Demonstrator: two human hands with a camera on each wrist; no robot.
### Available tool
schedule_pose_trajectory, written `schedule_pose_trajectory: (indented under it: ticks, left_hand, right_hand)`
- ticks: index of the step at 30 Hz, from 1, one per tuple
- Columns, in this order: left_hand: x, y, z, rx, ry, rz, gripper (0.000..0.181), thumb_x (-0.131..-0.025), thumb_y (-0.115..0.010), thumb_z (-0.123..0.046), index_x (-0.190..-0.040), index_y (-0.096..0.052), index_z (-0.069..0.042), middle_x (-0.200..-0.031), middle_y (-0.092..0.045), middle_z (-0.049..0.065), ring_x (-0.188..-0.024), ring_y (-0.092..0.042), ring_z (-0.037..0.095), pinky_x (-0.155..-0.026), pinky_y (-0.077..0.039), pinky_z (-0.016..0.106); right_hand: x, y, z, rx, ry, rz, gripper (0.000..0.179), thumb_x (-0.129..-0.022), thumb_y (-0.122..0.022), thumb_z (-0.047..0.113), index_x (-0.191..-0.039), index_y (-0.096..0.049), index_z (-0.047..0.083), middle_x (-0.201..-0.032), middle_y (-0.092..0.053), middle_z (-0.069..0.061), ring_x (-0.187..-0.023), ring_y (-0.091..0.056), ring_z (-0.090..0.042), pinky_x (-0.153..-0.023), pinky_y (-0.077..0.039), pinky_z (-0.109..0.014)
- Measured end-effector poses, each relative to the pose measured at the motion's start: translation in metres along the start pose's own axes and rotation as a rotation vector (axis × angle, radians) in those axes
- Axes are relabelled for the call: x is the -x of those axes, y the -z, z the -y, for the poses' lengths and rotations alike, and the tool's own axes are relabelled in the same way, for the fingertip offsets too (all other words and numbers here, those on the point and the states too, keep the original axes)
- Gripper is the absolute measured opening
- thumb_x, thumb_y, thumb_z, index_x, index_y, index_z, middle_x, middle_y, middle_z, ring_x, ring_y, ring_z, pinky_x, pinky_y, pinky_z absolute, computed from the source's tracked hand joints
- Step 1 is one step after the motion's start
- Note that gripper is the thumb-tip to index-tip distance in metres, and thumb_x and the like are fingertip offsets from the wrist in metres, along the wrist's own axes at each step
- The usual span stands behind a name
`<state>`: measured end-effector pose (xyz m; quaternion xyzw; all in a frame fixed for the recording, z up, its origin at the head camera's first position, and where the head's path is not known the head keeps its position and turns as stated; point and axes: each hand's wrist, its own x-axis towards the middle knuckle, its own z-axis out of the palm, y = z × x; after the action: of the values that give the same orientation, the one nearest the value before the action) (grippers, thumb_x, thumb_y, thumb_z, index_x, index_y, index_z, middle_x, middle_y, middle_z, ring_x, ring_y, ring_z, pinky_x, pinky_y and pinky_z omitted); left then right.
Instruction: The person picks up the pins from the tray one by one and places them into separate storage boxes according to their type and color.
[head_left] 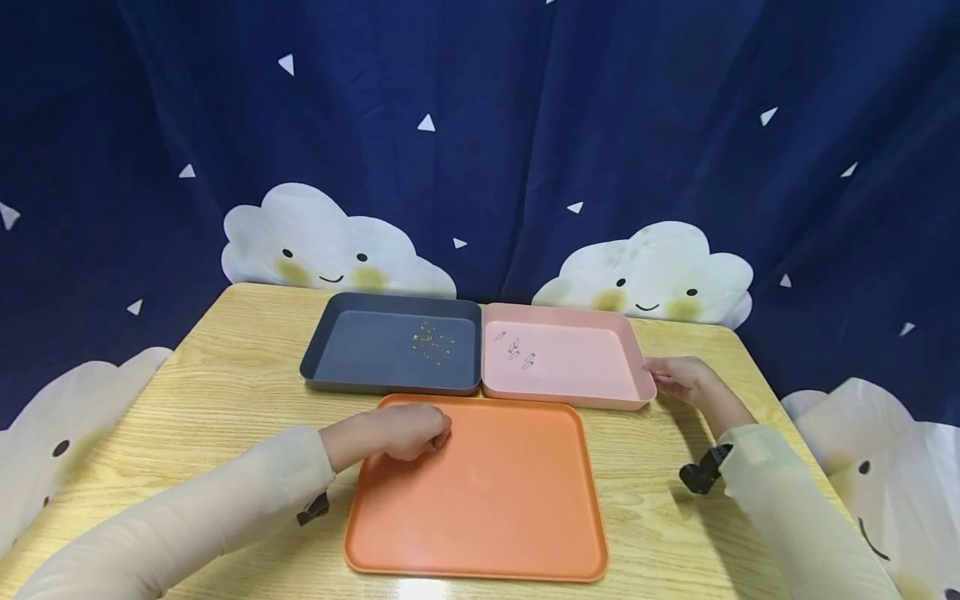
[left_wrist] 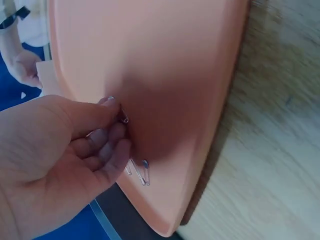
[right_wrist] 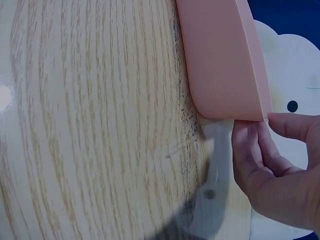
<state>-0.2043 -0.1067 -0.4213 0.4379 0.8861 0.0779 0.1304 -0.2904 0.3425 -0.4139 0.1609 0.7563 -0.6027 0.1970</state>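
Over the upper left of the orange tray [head_left: 480, 500], my left hand [head_left: 412, 429] pinches a small silver safety pin [left_wrist: 124, 117] between thumb and fingers. Beside its fingertips, more safety pins [left_wrist: 146, 174] lie on the orange tray; the hand hides part of them, and they do not show in the head view. At the far right, my right hand [head_left: 678, 377] holds the right wall of the pink tray [head_left: 577, 394], its thumb at the rim and its fingers against the outside. Several safety pins [head_left: 513, 348] lie in the left half of that pink tray.
A dark grey-blue tray [head_left: 352, 350] adjoins the pink one on its left and holds several tiny yellow pieces [head_left: 433, 340]. All the trays stand on a wooden table [head_left: 247, 367]. A dark blue curtain [head_left: 480, 150] with clouds hangs right behind the table.
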Motion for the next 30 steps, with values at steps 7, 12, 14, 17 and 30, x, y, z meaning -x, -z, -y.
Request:
schedule_pose_trajectory:
  ticks: [7,12,14,17,30]
  left_hand:
    - [-0.002,-0.002,-0.001,0.179,0.025,0.019,0.012,-0.089,-0.059,-0.002,-0.08,-0.062,-0.01,-0.072,-0.054,-0.006,-0.068,-0.044,0.003,-0.065,-0.041,0.013]
    - [-0.003,0.002,0.001,0.402,0.015,0.033,0.009,-0.085,-0.06,-0.001,-0.082,-0.067,-0.006,-0.072,-0.064,-0.002,-0.065,-0.046,-0.003,-0.062,-0.043,0.01]
    - [-0.004,0.003,0.002,0.498,0.012,0.049,0.01,-0.084,-0.06,0.002,-0.083,-0.069,-0.003,-0.073,-0.067,0.004,-0.064,-0.051,-0.003,-0.062,-0.045,0.01]
    - [-0.006,0.005,0.003,0.634,0.022,0.063,0.01,-0.083,-0.059,0.004,-0.084,-0.068,0.002,-0.075,-0.069,0.011,-0.064,-0.056,0.001,-0.061,-0.049,0.012]
    - [-0.018,0.015,0.006,0.874,0.069,0.077,0.015,-0.084,-0.061,0.005,-0.096,-0.064,0.014,-0.078,-0.069,0.018,-0.065,-0.06,0.005,-0.066,-0.056,0.019]
  right_hand:
    - [-0.001,0.001,0.0,0.003,-0.022,-0.017,0.011,-0.094,-0.056,0.009,-0.085,-0.062,0.012,-0.071,-0.065,0.009,-0.069,-0.064,-0.001,-0.069,-0.058,-0.015]
    - [0.0,0.0,0.001,0.021,-0.017,-0.025,0.005,-0.093,-0.057,0.01,-0.089,-0.061,0.01,-0.071,-0.065,0.01,-0.07,-0.063,-0.001,-0.07,-0.058,-0.015]
    - [0.0,0.0,0.002,0.02,-0.016,-0.023,0.005,-0.093,-0.057,0.01,-0.089,-0.06,0.01,-0.072,-0.065,0.009,-0.07,-0.063,-0.001,-0.07,-0.058,-0.015]
    - [-0.002,0.001,0.001,0.009,-0.019,-0.019,0.003,-0.093,-0.057,0.009,-0.091,-0.06,0.008,-0.072,-0.064,0.009,-0.07,-0.063,-0.001,-0.07,-0.058,-0.015]
    - [-0.005,0.01,-0.002,-0.093,-0.042,0.153,0.024,-0.097,-0.053,0.011,-0.078,-0.066,0.02,-0.078,-0.069,0.007,-0.076,-0.064,-0.002,-0.072,-0.057,-0.015]
